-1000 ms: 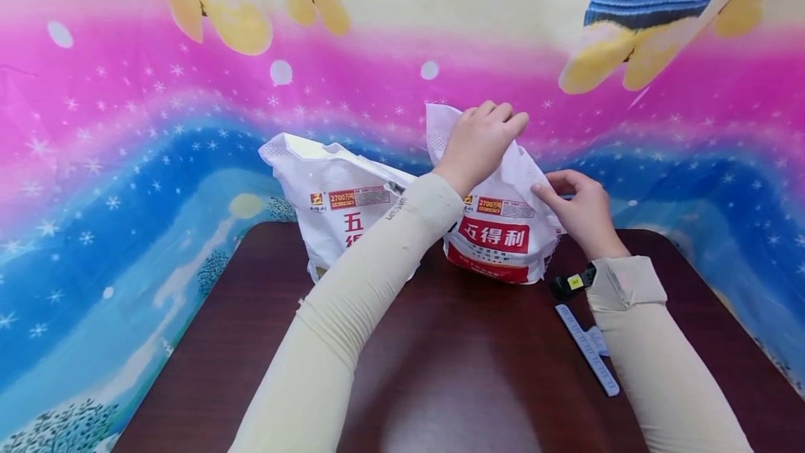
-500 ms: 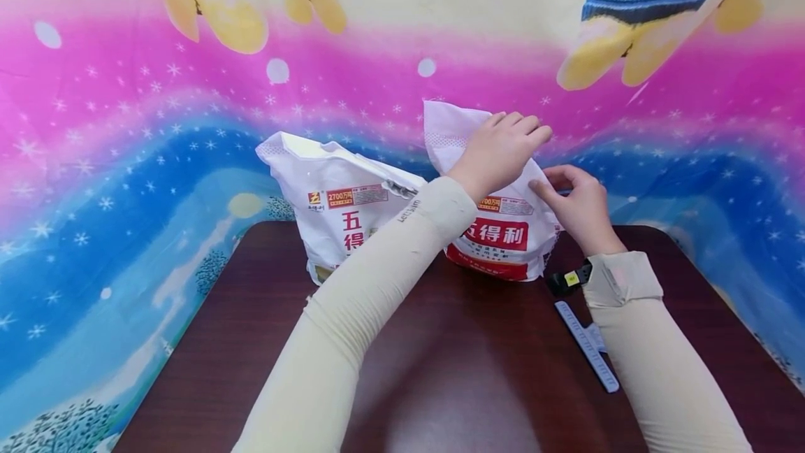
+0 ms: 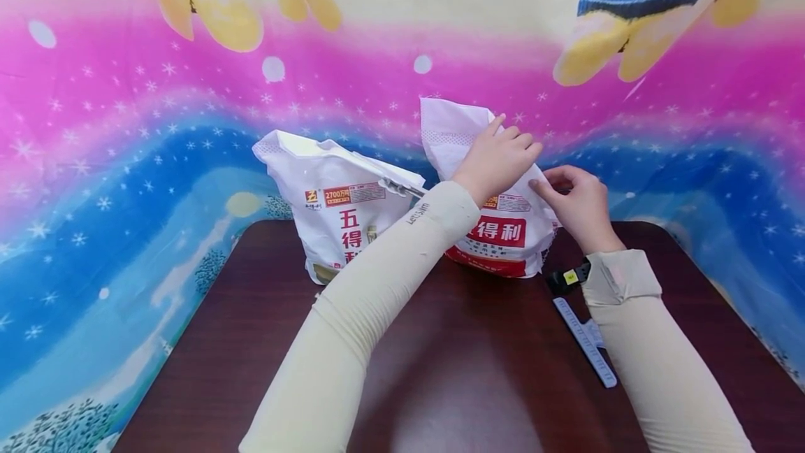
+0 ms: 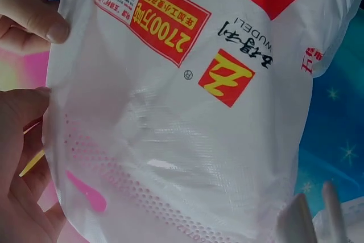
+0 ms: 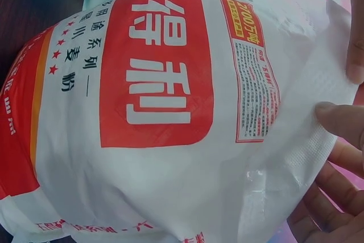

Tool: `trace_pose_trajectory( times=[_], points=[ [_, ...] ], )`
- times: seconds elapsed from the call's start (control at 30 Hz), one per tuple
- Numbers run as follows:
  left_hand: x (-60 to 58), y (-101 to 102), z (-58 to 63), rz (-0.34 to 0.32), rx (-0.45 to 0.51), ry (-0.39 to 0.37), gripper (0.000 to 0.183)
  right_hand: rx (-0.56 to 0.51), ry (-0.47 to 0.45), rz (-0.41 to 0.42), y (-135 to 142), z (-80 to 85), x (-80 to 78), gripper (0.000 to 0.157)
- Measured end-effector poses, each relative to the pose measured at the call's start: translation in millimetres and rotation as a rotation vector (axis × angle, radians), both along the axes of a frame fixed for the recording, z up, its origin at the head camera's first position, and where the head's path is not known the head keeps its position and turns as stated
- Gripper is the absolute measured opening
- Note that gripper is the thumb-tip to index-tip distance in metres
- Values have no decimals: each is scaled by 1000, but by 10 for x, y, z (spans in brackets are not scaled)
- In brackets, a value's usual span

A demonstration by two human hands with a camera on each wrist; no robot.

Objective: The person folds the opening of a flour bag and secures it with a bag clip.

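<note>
A white flour bag (image 3: 497,229) with red print stands upright at the back of the table. My left hand (image 3: 499,159) reaches across and grips its top edge, thumb in front and fingers behind in the left wrist view. The bag's top left corner sticks up free beside that hand. My right hand (image 3: 578,205) pinches the bag's right edge, its thumb (image 5: 341,120) on the front face and fingers partly behind. A second white flour bag (image 3: 333,208) stands to the left, its top folded over, with a grey toothed piece (image 3: 399,187) at the fold.
A pale blue bag clip (image 3: 585,341) lies on the dark wooden table (image 3: 453,383), beside my right forearm. A black wrist camera (image 3: 566,277) hangs at my right cuff. Behind the table is a printed cloth (image 3: 126,124).
My left hand has slid right along the bag's top, uncovering more of the top left corner, and its index finger now sticks up. The right hand holds almost the same spot.
</note>
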State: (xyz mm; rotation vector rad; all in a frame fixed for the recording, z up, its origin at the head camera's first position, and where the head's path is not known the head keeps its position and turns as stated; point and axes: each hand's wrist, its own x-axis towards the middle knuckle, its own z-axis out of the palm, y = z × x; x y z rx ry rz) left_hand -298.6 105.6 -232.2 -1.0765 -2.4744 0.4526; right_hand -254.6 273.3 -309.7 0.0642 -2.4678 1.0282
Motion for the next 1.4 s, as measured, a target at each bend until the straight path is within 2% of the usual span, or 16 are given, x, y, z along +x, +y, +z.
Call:
trace_pose_trajectory(
  times=[0.37, 0.6, 0.7, 0.9, 1.07, 1.4],
  points=[
    [13, 72, -27, -17, -65, -14, 43, 48, 127, -27, -60, -34, -23, 35],
    [-16, 50, -3, -76, -90, -87, 44, 74, 195, -37, -64, -109, -39, 29],
    [-30, 32, 24, -87, -111, -94, 45, 77, 212, -30, -63, -130, -36, 28],
    [-65, -28, 94, -72, -138, -84, 52, 52, 211, -4, -58, -149, -34, 27],
    [-83, -75, 151, -71, -113, -92, 52, 37, 193, -3, -31, -160, -22, 27],
    [-84, -133, 174, -72, -84, -123, 53, 51, 133, -19, 81, -288, 32, 26]
  ],
)
